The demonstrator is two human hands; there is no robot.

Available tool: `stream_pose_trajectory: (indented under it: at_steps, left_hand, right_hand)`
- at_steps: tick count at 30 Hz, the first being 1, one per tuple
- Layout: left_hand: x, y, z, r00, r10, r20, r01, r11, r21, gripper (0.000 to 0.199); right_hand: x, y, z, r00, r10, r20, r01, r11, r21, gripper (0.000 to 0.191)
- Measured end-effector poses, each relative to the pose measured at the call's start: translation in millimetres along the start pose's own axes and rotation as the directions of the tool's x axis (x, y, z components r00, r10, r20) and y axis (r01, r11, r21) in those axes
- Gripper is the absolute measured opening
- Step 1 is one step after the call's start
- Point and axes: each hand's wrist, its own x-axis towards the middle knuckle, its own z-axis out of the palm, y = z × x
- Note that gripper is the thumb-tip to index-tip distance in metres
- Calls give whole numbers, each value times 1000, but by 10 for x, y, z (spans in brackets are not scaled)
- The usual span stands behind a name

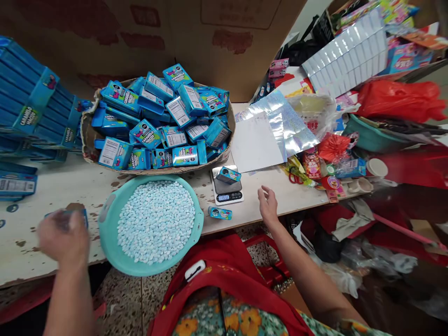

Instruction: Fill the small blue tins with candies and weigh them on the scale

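Observation:
My left hand (65,238), blurred by motion, is closed over a blue candy box (85,217) at the left of the table; its fingers partly cover the box. My right hand (268,204) holds nothing, fingers apart, just right of a small digital scale (229,198). On the scale's plate rests a small blue candy box (229,175). Another blue box (220,213) lies in front of the scale, near the table edge. Between my hands stands a turquoise basin (105,233) with many small pale blue candies (156,221).
Behind the basin, a cut-down carton (87,140) is heaped with blue candy boxes. More boxes are stacked high (31,98) at far left. White paper (255,142) and shiny foil sheets (296,126) lie right of the carton. Red scissors (296,178) and mixed packaging crowd the right side.

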Motion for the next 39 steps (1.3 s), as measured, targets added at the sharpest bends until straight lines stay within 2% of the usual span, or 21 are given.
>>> stream_pose_trajectory:
  at_steps: [1, 2, 3, 5, 7, 8, 11, 13, 15, 16, 17, 18, 20, 22, 24, 26, 27, 30, 33, 36, 39]
  left_hand:
    - [-154, 197, 171, 997, 74, -30, -71, 992, 104, 38]
    - [-314, 386, 377, 984, 164, 74, -173, 976, 135, 37]
    - [-471, 552, 601, 940, 266, 211, -291, 952, 96, 36]
    - [-736, 785, 1034, 766, 451, 458, -525, 850, 41, 38]
    - [-895, 879, 1346, 673, 497, 549, -639, 763, 93, 41]
    - [-930, 884, 1439, 659, 492, 568, -664, 736, 132, 40]
    - [-905, 828, 1495, 705, 427, 567, -620, 759, 199, 36]
    - [-838, 798, 1418, 794, 337, 507, -485, 853, 193, 33]
    - [-766, 794, 1316, 894, 184, 409, -235, 969, 77, 30]
    - [-731, 796, 1269, 926, 82, 368, -69, 996, -48, 29]
    - [-697, 798, 1229, 934, -26, 356, 105, 973, -205, 29]
    - [-663, 797, 1198, 918, -121, 377, 266, 893, -363, 29]
    - [-599, 789, 1160, 850, -236, 472, 497, 659, -565, 31]
    - [-547, 794, 1140, 771, -285, 570, 628, 489, -605, 31]
    - [-516, 854, 1110, 705, -318, 634, 708, 377, -597, 33]
    - [-517, 1001, 1046, 675, -309, 670, 737, 301, -605, 37]
    - [-531, 1109, 1001, 686, -286, 669, 728, 284, -624, 38]
    - [-619, 1510, 862, 772, -179, 610, 632, 312, -709, 39]
    - [-731, 1847, 802, 869, -132, 478, 489, 379, -785, 37]
    - [-811, 1969, 825, 945, -129, 299, 325, 415, -850, 30]
    - [-843, 1938, 863, 971, -135, 196, 233, 369, -900, 29]
  right_hand:
    - [-38, 80, -52, 1000, 21, -18, -21, 1000, -5, 48]
    - [-73, 150, -86, 999, 34, -27, -34, 999, -1, 47]
    - [-104, 208, -103, 998, 46, -33, -46, 999, 7, 46]
    - [-147, 288, -107, 998, 62, -31, -61, 998, 26, 46]
    - [-164, 324, -98, 997, 67, -27, -66, 997, 43, 48]
    - [-164, 328, -94, 997, 67, -25, -66, 997, 48, 49]
    - [-139, 288, -85, 998, 57, -19, -56, 997, 58, 51]
    - [-103, 211, -54, 999, 48, -10, -47, 997, 63, 49]
    - [-48, 91, 23, 1000, 17, 7, -18, 997, 72, 47]
    - [-13, 17, 83, 1000, -15, 20, 13, 997, 82, 47]
    - [27, -64, 156, 997, -60, 37, 57, 994, 93, 49]
    - [72, -152, 240, 992, -115, 56, 109, 989, 101, 52]
    - [160, -339, 422, 969, -226, 105, 215, 971, 101, 63]
    - [216, -545, 587, 941, -289, 175, 278, 957, 81, 61]
    - [196, -774, 696, 914, -337, 225, 327, 942, 81, 48]
    - [70, -1019, 744, 875, -412, 254, 398, 911, 108, 40]
    - [-30, -1139, 754, 843, -460, 277, 444, 888, 123, 40]
    - [-405, -1431, 799, 707, -565, 424, 556, 815, 159, 38]
    - [-738, -1565, 923, 587, -604, 539, 621, 763, 179, 36]
    - [-922, -1587, 1055, 532, -631, 565, 664, 725, 185, 36]
    - [-979, -1590, 1106, 518, -640, 567, 688, 706, 169, 36]
